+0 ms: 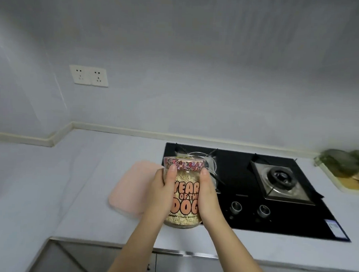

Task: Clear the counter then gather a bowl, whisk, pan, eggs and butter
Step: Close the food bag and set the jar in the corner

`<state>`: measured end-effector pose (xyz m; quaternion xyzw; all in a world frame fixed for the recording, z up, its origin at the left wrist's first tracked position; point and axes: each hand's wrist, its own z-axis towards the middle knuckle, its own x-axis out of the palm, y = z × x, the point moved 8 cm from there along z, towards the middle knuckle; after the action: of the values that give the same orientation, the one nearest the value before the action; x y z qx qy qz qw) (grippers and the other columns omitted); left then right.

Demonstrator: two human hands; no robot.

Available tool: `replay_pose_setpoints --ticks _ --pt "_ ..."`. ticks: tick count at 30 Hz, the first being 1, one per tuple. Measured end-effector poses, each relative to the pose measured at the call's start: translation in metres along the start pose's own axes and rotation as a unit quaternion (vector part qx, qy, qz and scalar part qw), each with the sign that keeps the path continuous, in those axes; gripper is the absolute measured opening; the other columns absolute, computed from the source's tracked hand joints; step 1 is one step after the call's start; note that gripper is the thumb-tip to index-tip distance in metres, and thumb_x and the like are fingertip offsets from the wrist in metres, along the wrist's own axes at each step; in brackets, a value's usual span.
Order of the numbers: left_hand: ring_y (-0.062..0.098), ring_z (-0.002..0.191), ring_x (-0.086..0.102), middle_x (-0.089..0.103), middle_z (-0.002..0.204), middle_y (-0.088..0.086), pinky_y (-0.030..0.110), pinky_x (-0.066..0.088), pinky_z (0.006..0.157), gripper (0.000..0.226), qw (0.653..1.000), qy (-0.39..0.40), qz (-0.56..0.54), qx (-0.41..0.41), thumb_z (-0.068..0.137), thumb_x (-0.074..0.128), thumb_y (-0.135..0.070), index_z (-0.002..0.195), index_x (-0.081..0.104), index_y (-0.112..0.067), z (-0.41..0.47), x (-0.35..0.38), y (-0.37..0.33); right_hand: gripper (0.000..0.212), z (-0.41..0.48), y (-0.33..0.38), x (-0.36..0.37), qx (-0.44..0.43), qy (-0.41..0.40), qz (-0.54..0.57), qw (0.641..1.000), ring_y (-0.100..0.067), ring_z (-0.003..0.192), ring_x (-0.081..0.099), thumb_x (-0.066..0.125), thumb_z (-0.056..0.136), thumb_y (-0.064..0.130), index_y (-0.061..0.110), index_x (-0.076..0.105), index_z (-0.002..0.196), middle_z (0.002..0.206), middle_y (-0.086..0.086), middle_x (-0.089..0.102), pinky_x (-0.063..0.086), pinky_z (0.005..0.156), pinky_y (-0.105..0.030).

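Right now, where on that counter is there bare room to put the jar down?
The widest bare patch of counter lies left of the pink cloth, toward the wall corner. A narrower strip runs along the front edge in front of the hob. The right is crowded: hob, then a board with greens.

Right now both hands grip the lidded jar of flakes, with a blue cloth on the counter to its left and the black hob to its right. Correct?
One error: the cloth is pink, not blue, per the head view. Otherwise right: the left hand and right hand grip the lidded jar, with the black hob to its right.
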<state>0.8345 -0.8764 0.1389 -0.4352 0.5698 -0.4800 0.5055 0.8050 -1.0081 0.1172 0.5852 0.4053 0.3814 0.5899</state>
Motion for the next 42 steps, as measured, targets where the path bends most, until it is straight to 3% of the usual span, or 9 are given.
replay_pose_setpoints --ticks 4,7,11,22,29,33,36,38,42 --pt "0.004 0.091 0.059 0.063 0.099 -0.007 0.019 0.043 0.07 0.045 0.999 0.048 0.004 0.021 0.093 0.035 -0.055 0.113 0.056 -0.02 -0.026 0.076 -0.024 0.053 -0.016 0.011 -0.086 -0.024 -0.06 -0.003 0.998 -0.017 0.099 0.066 0.028 0.093 0.06 0.02 0.059 0.109 0.103 -0.003 0.07 0.054 0.085 -0.037" --pt "-0.008 0.084 0.054 0.059 0.093 -0.015 0.01 0.037 0.062 0.041 0.994 0.102 -0.002 0.039 0.093 0.035 -0.053 0.111 0.054 -0.022 -0.038 0.137 -0.04 0.063 -0.022 0.013 -0.148 -0.03 -0.107 -0.01 0.994 -0.015 0.1 0.066 0.027 0.083 0.072 0.025 0.059 0.109 0.106 -0.002 0.068 0.053 0.089 -0.043" --pt "0.001 0.091 0.06 0.064 0.098 -0.01 0.016 0.041 0.066 0.065 0.983 0.171 -0.011 0.063 0.079 0.032 -0.07 0.113 0.056 -0.02 -0.055 0.227 -0.053 0.065 -0.03 0.01 -0.238 -0.038 -0.168 -0.023 0.985 -0.01 0.098 0.066 0.023 0.081 0.073 0.028 0.059 0.111 0.105 0.001 0.069 0.053 0.088 -0.039" --pt "0.002 0.088 0.058 0.06 0.092 -0.012 0.016 0.039 0.062 0.041 0.957 0.287 -0.015 0.048 0.092 0.034 -0.056 0.108 0.052 -0.024 -0.077 0.506 -0.081 0.074 -0.01 -0.002 -0.508 -0.008 -0.321 -0.063 0.945 -0.011 0.101 0.064 0.022 0.077 0.076 0.023 0.058 0.114 0.108 0.002 0.067 0.05 0.092 -0.041" --pt "-0.002 0.086 0.057 0.061 0.096 -0.01 0.016 0.039 0.063 0.044 0.91 0.409 0.002 0.069 0.093 0.033 -0.057 0.112 0.052 -0.022 -0.122 0.671 -0.106 0.072 -0.026 -0.011 -0.666 -0.01 -0.345 -0.079 0.935 -0.02 0.116 0.057 0.029 0.087 0.075 0.019 0.05 0.126 0.124 -0.006 0.059 0.045 0.099 -0.051" --pt "0.004 0.098 0.062 0.066 0.104 -0.008 0.024 0.048 0.08 0.073 0.877 0.473 -0.001 0.087 0.077 0.027 -0.082 0.114 0.055 -0.026 -0.152 0.75 -0.096 0.069 -0.046 -0.017 -0.733 -0.014 -0.337 -0.092 0.937 -0.009 0.125 0.049 0.025 0.09 0.069 0.021 0.044 0.136 0.133 0.001 0.052 0.039 0.108 -0.039" --pt "0.011 0.105 0.063 0.067 0.11 -0.003 0.04 0.05 0.091 0.072 0.866 0.494 -0.01 0.077 0.083 0.028 -0.078 0.12 0.055 -0.023 -0.166 0.803 -0.082 0.07 -0.048 -0.025 -0.776 -0.005 -0.307 -0.091 0.947 -0.001 0.127 0.044 0.025 0.087 0.07 0.025 0.039 0.139 0.138 0.006 0.046 0.037 0.109 -0.03" --pt "0.004 0.106 0.061 0.064 0.114 -0.005 0.03 0.049 0.091 0.06 0.864 0.499 -0.027 0.067 0.091 0.031 -0.067 0.125 0.05 -0.022 -0.179 0.83 -0.082 0.064 -0.048 -0.034 -0.806 0.005 -0.275 -0.102 0.956 -0.004 0.128 0.045 0.028 0.092 0.067 0.026 0.037 0.141 0.141 0.004 0.045 0.039 0.107 -0.033" --pt "-0.014 0.105 0.053 0.053 0.121 -0.015 0.004 0.044 0.075 0.041 0.846 0.528 -0.037 0.067 0.095 0.029 -0.045 0.13 0.04 -0.027 -0.196 0.878 -0.094 0.047 -0.047 -0.041 -0.863 0.021 -0.222 -0.059 0.973 0.02 0.112 0.046 0.034 0.093 0.048 0.035 0.028 0.138 0.135 0.017 0.042 0.044 0.086 -0.006"
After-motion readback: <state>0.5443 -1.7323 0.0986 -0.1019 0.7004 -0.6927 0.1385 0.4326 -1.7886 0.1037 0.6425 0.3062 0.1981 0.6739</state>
